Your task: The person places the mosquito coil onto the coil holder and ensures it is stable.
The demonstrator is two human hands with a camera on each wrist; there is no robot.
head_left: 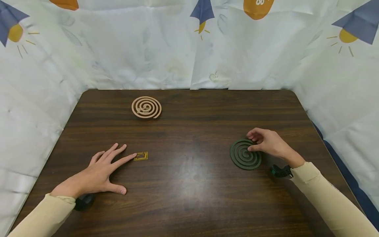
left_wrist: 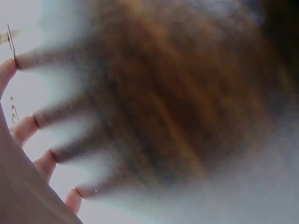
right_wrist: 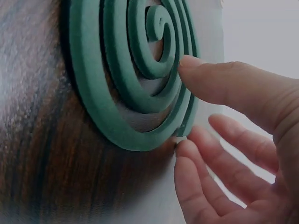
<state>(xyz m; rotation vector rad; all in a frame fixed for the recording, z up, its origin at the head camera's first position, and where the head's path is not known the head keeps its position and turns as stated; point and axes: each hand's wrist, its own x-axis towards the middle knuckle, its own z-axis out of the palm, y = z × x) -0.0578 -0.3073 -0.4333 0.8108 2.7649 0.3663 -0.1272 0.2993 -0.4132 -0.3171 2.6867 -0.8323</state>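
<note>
A green mosquito coil [head_left: 243,160] lies at the right of the brown table. My right hand [head_left: 270,143] pinches its edge: in the right wrist view the thumb rests over the outer rings of the green coil [right_wrist: 110,126], with curled fingers at the rim. On the left, my left hand [head_left: 99,174] is spread out, palm down. Its index fingertip touches a small gold-coloured metal stand [head_left: 143,156]. In the left wrist view the spread fingers [left_wrist: 25,128] meet the tabletop, which is blurred, and a thin upright prong of the stand [left_wrist: 11,44] shows by the index finger.
A tan mosquito coil [head_left: 146,107] lies at the back left of the table [head_left: 189,131]. White printed cloth [head_left: 165,49] hangs behind the table and along both sides. Dark bands with devices are on both wrists.
</note>
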